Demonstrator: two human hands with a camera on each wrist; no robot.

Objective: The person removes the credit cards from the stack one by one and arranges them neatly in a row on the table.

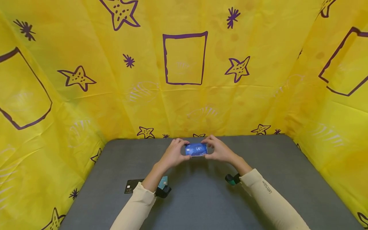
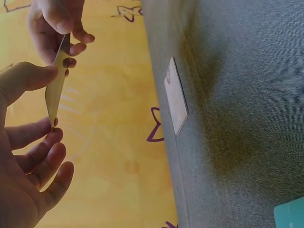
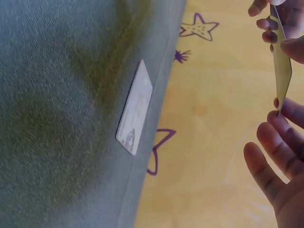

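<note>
A blue card marked VIP [image 1: 196, 149] is held up over the far part of the table between both hands. My left hand [image 1: 174, 152] pinches its left end between thumb and fingers, while my right hand [image 1: 220, 150] pinches the right end the same way. Seen nearly edge-on in the left wrist view, the card [image 2: 56, 88] has the left thumb on one face and fingertips at its edge. Below it on the table, a white card [image 2: 176, 97] lies flat near the far edge; the right wrist view shows this white card [image 3: 135, 108] too.
On the grey table [image 1: 201, 198], a black card [image 1: 130, 186] and a teal card [image 1: 163, 182] lie at the left, partly hidden by the left forearm. Yellow patterned cloth [image 1: 184, 105] walls the table at the back and sides. Dark bands [image 1: 163, 191] sit at both wrists.
</note>
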